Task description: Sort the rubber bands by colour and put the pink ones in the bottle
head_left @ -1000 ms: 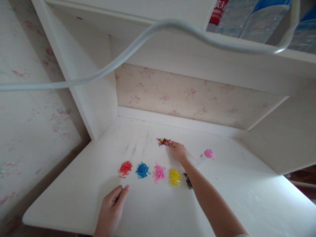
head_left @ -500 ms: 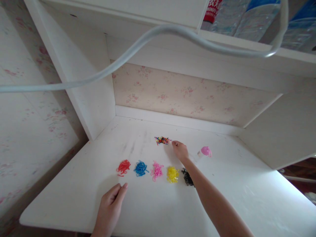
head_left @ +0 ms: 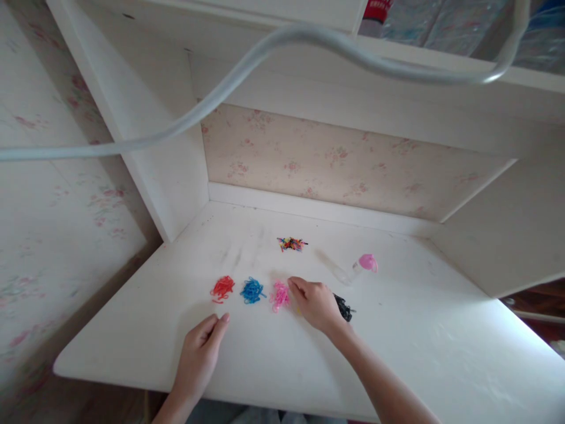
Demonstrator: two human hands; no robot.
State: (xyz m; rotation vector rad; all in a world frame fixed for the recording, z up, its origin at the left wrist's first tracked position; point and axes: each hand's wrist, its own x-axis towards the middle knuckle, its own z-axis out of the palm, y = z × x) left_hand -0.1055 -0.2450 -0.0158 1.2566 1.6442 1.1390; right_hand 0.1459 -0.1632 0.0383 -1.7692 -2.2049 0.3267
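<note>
My right hand (head_left: 316, 303) is pinched closed beside the pile of pink rubber bands (head_left: 279, 295); whatever is between its fingertips is too small to make out. It covers nearly all of the yellow rubber bands (head_left: 298, 311). Just right of it lie black rubber bands (head_left: 343, 307). My left hand (head_left: 200, 347) is curled closed near the desk's front edge, with nothing showing in it. Beyond its thumb is a pile of red rubber bands (head_left: 223, 288), with blue rubber bands (head_left: 252, 290) to the right. Farther back sits a mixed-colour heap of rubber bands (head_left: 291, 244).
A clear container with a pink lid (head_left: 367, 262) lies on the white desk (head_left: 410, 335), right of the mixed heap. A pale cable (head_left: 229, 94) crosses high in front of the view. Plastic bottles (head_left: 459, 26) stand on the upper shelf at right.
My right hand has come back from the mixed heap toward me, now between the pink and black piles, over the yellow one. My left hand stays near the red pile. The view has shifted slightly.
</note>
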